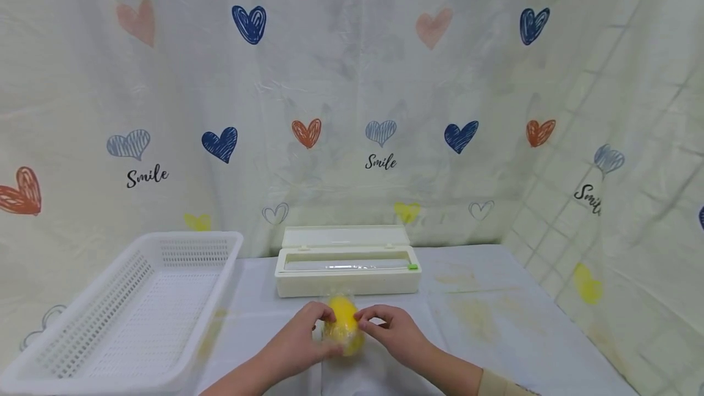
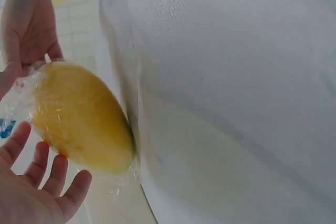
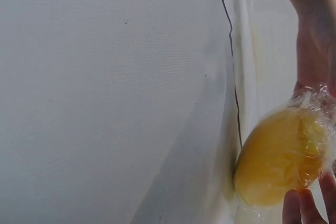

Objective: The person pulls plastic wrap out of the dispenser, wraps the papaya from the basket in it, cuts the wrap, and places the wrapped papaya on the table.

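Observation:
A yellow mango [image 1: 343, 322] wrapped in clear cling film stands over the table between both hands. My left hand [image 1: 301, 338] holds its left side, fingers and thumb curved about it. In the left wrist view, the fingertips of that hand [image 2: 44, 182] touch the wrapped fruit [image 2: 81, 119], spread apart; the thumb is out of sight. On the other side, my right hand [image 1: 398, 332] pinches the film between thumb and forefinger. Loose, crinkled cling film [image 3: 315, 98] bunches at one side of the mango in the right wrist view.
Behind the hands stands a white cling film dispenser box [image 1: 346, 286], its lid [image 1: 346, 236] raised and a film roll [image 1: 346, 264] inside. A white plastic basket [image 1: 189, 347] is at the left. The table has a white cloth [image 1: 495, 335], with a heart-printed curtain [image 1: 352, 78] behind.

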